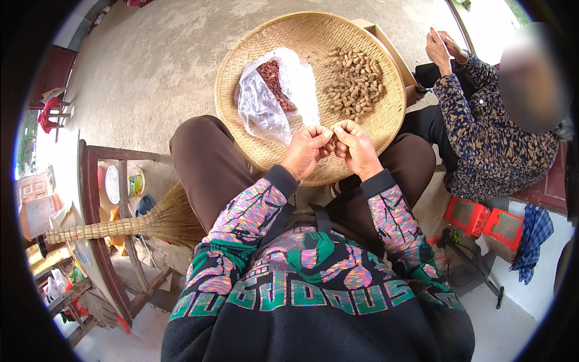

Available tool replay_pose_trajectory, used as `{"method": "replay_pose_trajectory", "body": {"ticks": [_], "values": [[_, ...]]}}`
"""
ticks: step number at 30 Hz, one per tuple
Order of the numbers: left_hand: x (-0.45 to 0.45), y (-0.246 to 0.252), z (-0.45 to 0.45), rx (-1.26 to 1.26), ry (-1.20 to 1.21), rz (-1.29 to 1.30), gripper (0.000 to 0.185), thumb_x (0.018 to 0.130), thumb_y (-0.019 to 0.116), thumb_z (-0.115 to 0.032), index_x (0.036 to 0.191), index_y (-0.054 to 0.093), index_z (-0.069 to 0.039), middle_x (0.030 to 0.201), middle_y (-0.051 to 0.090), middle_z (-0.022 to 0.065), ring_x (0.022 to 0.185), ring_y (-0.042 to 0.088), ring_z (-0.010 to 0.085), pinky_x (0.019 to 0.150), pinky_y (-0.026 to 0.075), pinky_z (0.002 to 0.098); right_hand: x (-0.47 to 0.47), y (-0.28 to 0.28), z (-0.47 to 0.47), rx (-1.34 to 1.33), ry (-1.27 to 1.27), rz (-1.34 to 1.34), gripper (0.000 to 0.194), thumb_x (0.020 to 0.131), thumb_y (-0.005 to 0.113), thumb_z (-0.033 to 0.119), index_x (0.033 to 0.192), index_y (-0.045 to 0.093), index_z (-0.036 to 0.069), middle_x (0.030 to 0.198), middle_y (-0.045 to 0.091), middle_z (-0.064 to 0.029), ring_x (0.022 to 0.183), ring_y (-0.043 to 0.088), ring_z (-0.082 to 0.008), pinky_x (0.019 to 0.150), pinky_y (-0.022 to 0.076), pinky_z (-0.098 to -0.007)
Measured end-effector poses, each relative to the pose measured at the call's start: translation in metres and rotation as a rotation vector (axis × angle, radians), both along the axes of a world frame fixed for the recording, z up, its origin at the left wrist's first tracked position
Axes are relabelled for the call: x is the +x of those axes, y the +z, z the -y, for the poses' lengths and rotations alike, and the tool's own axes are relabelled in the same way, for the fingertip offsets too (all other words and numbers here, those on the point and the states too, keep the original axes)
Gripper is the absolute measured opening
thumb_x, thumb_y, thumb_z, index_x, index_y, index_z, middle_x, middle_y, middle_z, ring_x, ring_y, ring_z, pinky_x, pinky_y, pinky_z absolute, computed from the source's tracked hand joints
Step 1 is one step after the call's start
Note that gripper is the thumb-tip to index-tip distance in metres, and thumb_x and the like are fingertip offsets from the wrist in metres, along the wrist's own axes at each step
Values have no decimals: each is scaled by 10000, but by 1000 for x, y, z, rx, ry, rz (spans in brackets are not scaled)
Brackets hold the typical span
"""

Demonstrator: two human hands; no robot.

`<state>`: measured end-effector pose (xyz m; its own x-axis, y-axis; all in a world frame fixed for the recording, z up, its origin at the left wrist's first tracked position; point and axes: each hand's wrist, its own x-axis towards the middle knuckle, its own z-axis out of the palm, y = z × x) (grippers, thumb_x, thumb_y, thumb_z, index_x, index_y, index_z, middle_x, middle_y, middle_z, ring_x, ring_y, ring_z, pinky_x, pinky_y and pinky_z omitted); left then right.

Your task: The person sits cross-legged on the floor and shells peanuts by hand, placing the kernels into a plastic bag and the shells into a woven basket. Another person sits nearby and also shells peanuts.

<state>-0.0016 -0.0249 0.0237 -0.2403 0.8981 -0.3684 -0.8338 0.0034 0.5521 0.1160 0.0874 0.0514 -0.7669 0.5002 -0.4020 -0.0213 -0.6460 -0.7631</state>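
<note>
My left hand (306, 151) and my right hand (357, 147) meet over the near side of a round woven bamboo tray (312, 31). Thumbs and fingertips pinch a small peanut (333, 131) between them, mostly hidden by the fingers. Beyond my left hand, a clear plastic bag (260, 111) lies in the tray, its mouth open on shelled red-skinned peanuts (272, 81). A heap of unshelled peanuts (355, 83) is spread on the tray's right half, just past my right hand.
At the right sits another person (479, 122) in a patterned top, both hands raised, beside a cardboard box (389, 50). To the left are a straw broom (149, 221) and a wooden frame (90, 190). Red boxes (502, 233) stand at the lower right.
</note>
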Motion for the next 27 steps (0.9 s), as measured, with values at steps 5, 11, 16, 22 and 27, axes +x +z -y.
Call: {"method": "replay_pose_trajectory", "body": {"ticks": [5, 11, 16, 22, 27], "values": [[-5, 2, -2, -78, 63, -257, 90, 936, 671, -116, 974, 622, -51, 792, 627, 5, 677, 572, 86, 620, 449, 223, 1, 1, -3, 45, 17, 9, 95, 945, 628, 103, 982, 592, 23, 694, 567, -17, 537, 501, -97, 506, 409, -240], [-7, 6, -3, -76, 59, -383, 101, 939, 665, -114, 994, 626, -40, 772, 625, 2, 658, 563, 74, 608, 441, 210, 0, 3, -4, 71, 31, 33, 128, 918, 648, 73, 1011, 593, 5, 697, 569, -21, 542, 513, -107, 523, 423, -245], [-5, 9, -3, -108, 49, -468, 102, 943, 662, -122, 989, 634, -35, 767, 629, -1, 663, 567, 67, 609, 445, 209, 0, 2, -6, 89, 27, 32, 125, 896, 627, 26, 1010, 587, -9, 695, 569, -29, 544, 518, -111, 525, 426, -247], [3, 13, -3, -141, 82, -564, 75, 948, 644, -105, 947, 638, -31, 757, 634, 2, 644, 562, 62, 592, 441, 215, -2, -2, -3, 52, -20, 22, 91, 855, 601, -13, 944, 582, -10, 692, 568, -41, 546, 520, -118, 519, 421, -249], [8, 21, -5, -161, 126, -480, 78, 950, 634, -100, 917, 627, -30, 736, 631, 6, 626, 557, 68, 582, 434, 221, -6, -8, 3, 55, -63, 10, 57, 851, 570, -30, 897, 567, 5, 688, 557, -45, 549, 508, -119, 514, 408, -252]]}}
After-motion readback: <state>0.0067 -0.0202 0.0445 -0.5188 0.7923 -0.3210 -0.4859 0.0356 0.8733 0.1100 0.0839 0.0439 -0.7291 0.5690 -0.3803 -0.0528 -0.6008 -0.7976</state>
